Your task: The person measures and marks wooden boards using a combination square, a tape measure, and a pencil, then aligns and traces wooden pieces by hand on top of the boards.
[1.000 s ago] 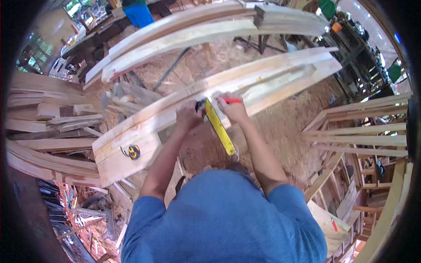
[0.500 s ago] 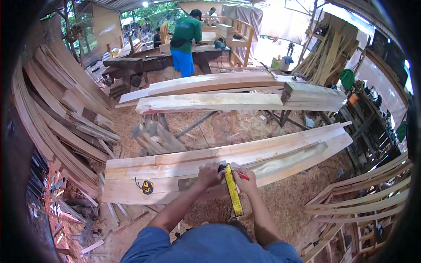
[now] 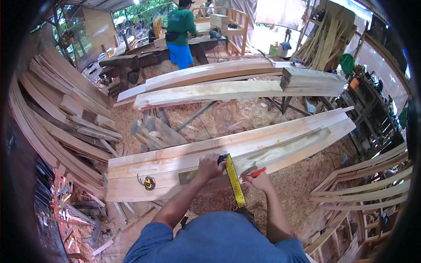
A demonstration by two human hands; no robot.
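A try square with a yellow marked blade [image 3: 235, 184] and a dark stock lies across the near boards, its blade pointing toward my body. My left hand [image 3: 210, 167] is closed on the stock end. Just right of the blade, my right hand [image 3: 259, 179] grips a red pencil [image 3: 256, 173], whose tip is close to the board near the blade. Whether the tip touches the wood I cannot tell. Under both hands are long pale boards [image 3: 136, 166] laid side by side. A black and yellow tape measure [image 3: 149, 183] rests on them at the left.
Beyond are more long boards [image 3: 197, 93] on supports, with a thick timber block [image 3: 312, 82] at their right. Stacked planks [image 3: 57, 109] line the left side; curved wooden frames [image 3: 368, 188] stand at right. A person in a green shirt [image 3: 180, 26] works behind.
My right hand has moved right, away from the square's blade, and the pencil now points left toward it. My left hand stays on the square. The whole view has shifted slightly.
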